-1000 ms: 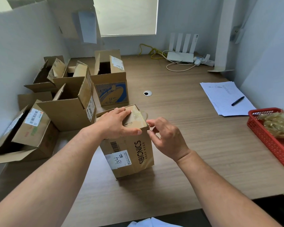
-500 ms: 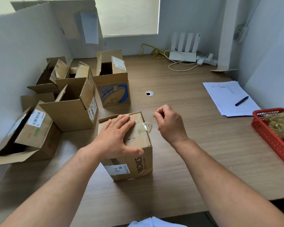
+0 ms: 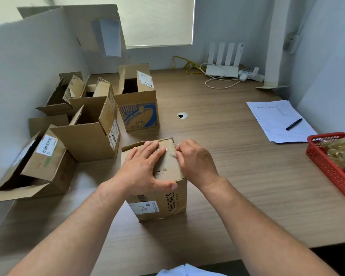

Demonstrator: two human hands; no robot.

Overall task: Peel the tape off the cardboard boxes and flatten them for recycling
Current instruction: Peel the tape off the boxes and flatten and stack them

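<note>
Under the flat left hand (image 3: 145,170) stands a small brown cardboard box (image 3: 167,200), upright on the wood-grain desk (image 3: 227,176). The fingers lie straight across its matte top flap and the thumb hooks over the near edge; nothing is grasped, the palm only presses down. A white label and the printed word SIBIONICS show on the faces below the thumb.

Just beside those fingertips, at the top's right edge, the right hand (image 3: 195,162) has its fingers curled, tips down on a glossy clear strip of tape (image 3: 170,153). The knuckles hide the tips and that spot is blurred, so I cannot tell whether they pinch the tape or only touch it.

Beyond the left hand's fingers, near but apart, stands an open box with a blue print (image 3: 139,114). Left of the left wrist a larger open box (image 3: 92,136) stands almost against the held box's far corner, and further out a labelled box lying on its side (image 3: 46,162) gapes, flaps splayed.

Well out past the right hand a red plastic mesh basket (image 3: 331,168) holds a crumpled yellowish wad of tape (image 3: 343,154). Beyond it lie lined papers (image 3: 277,120) with a black pen (image 3: 294,124) on top.
</note>
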